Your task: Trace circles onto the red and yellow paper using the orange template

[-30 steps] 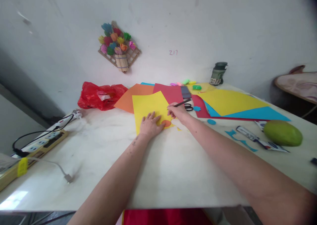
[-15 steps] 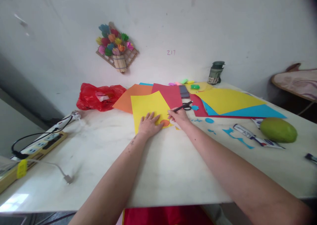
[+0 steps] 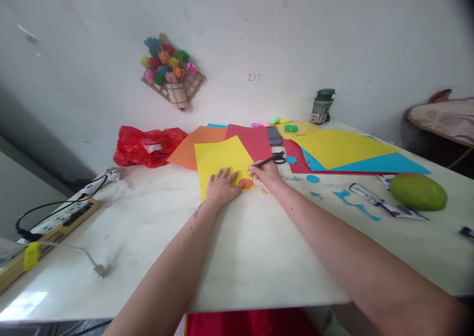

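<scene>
My left hand [image 3: 223, 188] lies flat with fingers spread on a yellow paper sheet [image 3: 218, 156]. Its thumb touches a small orange paper oval [image 3: 246, 183] near the sheet's lower right edge. In my right hand [image 3: 267, 175] is a dark pencil or pen [image 3: 267, 161], gripped with its tip close to the yellow sheet, just above the oval. Whether the tip touches the paper I cannot tell. Behind my right hand lie black-handled scissors [image 3: 279, 158], partly covered by the pen, and a blue paper scrap [image 3: 291, 160].
Orange paper [image 3: 190, 148], red paper [image 3: 248, 141] and more yellow paper [image 3: 344, 148] lie behind. On the right are blue cut-offs [image 3: 355, 205], a glue tube [image 3: 365, 194] and a green mango-like fruit [image 3: 418, 192]. A red plastic bag [image 3: 148, 146] and power strip [image 3: 61, 220] are left; a bottle [image 3: 322, 106] stands behind.
The pen and the fingers of my right hand have shifted slightly left over the yellow sheet. My left hand stays in place; the whole view has moved a little.
</scene>
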Action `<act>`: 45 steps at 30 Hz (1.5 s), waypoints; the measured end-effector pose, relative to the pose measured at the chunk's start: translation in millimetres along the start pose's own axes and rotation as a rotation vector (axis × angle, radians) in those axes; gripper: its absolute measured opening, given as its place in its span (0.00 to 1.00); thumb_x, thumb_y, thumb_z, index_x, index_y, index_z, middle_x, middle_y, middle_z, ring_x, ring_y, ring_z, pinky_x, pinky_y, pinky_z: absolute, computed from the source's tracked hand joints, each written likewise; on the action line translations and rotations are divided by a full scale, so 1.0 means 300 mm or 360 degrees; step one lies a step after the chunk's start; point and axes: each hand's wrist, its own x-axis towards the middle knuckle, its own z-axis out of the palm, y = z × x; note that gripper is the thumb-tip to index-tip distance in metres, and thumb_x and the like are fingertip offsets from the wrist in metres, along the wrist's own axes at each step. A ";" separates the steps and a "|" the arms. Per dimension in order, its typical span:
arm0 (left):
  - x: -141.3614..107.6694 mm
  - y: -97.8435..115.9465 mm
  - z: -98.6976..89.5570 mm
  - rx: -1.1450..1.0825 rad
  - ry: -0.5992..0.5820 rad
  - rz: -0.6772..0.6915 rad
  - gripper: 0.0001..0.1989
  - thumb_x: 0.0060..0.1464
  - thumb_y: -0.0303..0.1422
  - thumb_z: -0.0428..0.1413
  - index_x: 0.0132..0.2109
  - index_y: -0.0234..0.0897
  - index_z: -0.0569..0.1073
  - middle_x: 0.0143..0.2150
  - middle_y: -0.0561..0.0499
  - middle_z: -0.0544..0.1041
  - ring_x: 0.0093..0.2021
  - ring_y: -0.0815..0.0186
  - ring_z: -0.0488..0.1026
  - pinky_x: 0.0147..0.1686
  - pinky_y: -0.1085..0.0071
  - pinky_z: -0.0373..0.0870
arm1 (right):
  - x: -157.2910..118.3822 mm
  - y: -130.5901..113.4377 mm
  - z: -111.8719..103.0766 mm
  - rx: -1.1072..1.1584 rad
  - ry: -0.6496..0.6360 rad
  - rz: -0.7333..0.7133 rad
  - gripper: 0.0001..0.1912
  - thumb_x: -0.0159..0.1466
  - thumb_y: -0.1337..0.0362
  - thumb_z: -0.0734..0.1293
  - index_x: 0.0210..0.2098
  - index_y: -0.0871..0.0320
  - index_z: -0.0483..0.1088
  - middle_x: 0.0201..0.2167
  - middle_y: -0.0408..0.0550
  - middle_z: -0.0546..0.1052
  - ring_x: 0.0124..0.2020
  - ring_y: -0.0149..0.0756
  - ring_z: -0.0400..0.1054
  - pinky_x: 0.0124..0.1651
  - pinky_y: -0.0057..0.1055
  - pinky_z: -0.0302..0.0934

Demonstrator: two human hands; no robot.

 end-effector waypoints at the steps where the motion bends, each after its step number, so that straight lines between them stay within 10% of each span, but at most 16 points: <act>1: 0.000 0.000 0.000 -0.0002 0.0000 -0.0002 0.31 0.48 0.57 0.32 0.55 0.50 0.55 0.59 0.53 0.51 0.58 0.60 0.43 0.52 0.56 0.43 | 0.002 0.002 0.000 -0.0006 0.0003 -0.0012 0.13 0.47 0.57 0.64 0.25 0.62 0.67 0.15 0.44 0.70 0.13 0.24 0.59 0.17 0.21 0.55; 31: -0.006 0.006 -0.012 0.0005 -0.0036 0.0004 0.31 0.48 0.56 0.32 0.55 0.49 0.54 0.59 0.53 0.50 0.58 0.60 0.43 0.52 0.57 0.43 | -0.029 -0.031 -0.005 -0.0924 -0.0165 -0.0319 0.15 0.53 0.50 0.58 0.28 0.54 0.69 0.23 0.42 0.75 0.31 0.31 0.68 0.31 0.25 0.58; 45: -0.007 0.004 -0.010 0.0015 -0.0014 0.0012 0.31 0.48 0.56 0.32 0.55 0.48 0.55 0.59 0.53 0.50 0.58 0.59 0.43 0.52 0.57 0.43 | -0.013 0.002 -0.007 -0.0721 -0.0213 -0.0269 0.15 0.53 0.52 0.59 0.26 0.56 0.69 0.23 0.44 0.75 0.28 0.31 0.68 0.29 0.25 0.59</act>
